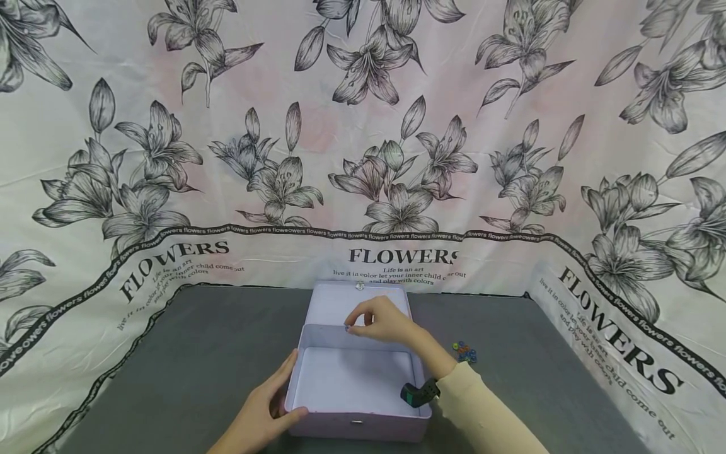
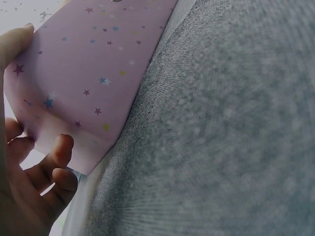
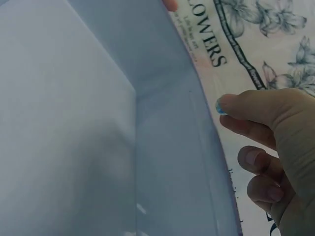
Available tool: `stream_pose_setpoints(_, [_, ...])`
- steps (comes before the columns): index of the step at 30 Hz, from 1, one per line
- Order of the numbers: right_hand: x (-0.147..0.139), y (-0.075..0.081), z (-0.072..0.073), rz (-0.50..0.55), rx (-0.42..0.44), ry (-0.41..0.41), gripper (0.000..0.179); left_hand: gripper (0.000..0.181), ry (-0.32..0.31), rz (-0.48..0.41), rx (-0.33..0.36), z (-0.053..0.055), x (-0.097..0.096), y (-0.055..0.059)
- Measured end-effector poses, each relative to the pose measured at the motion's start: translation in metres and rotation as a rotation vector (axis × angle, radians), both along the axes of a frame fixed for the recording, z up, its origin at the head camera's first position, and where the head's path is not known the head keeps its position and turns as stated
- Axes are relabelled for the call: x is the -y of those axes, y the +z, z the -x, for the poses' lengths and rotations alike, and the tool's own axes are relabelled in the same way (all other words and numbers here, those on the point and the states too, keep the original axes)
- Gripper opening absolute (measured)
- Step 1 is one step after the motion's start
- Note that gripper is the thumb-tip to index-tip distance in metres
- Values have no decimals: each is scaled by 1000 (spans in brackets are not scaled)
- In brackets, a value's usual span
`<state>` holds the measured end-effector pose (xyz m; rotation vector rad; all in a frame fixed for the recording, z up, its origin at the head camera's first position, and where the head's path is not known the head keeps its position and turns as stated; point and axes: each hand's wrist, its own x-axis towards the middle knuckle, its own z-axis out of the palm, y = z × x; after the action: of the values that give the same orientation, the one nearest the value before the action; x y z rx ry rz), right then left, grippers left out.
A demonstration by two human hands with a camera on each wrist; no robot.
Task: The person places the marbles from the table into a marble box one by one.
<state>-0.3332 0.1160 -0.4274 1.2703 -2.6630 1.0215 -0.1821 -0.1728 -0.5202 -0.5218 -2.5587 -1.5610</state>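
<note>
A pale purple lidded box (image 1: 400, 427) stands with its lid (image 1: 334, 302) raised at the back; its bare inner floor shows. Small coloured stars decorate the outer wall (image 2: 113, 59) in the left wrist view. My left hand (image 1: 262, 403) holds the box at its front left corner, thumb at the front rim and index finger along the left side. Above the back part of the box, my right hand (image 1: 382, 320) pinches a small shiny blue bead (image 3: 221, 106) between thumb and index finger. The other fingers of that hand are loosely curled.
Several small coloured beads (image 1: 465, 352) lie in a loose pile right of the box, beyond my right forearm. The box stands on a dark grey cloth-covered table (image 1: 215, 340). A white flower-printed curtain (image 1: 272, 252) hangs at the back and both sides.
</note>
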Motion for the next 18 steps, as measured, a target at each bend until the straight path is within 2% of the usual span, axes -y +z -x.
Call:
stream_pose_setpoints(4, [8,-5,-3,-67,32,62,9,97,-9,-9,35,0,0,2])
stream_pose_setpoints(9, [18,-13,-6,-183,6,113,7,96,-21,-15,60,-1,1,3])
stream_pose_setpoints(13, [23,-18,-9,-287,5,111,7,96,-45,-39,70,-1,1,3])
stream_pose_setpoints(18, [27,-19,-13,-373,-25,98,6,96,-44,-49,93,-2,0,3])
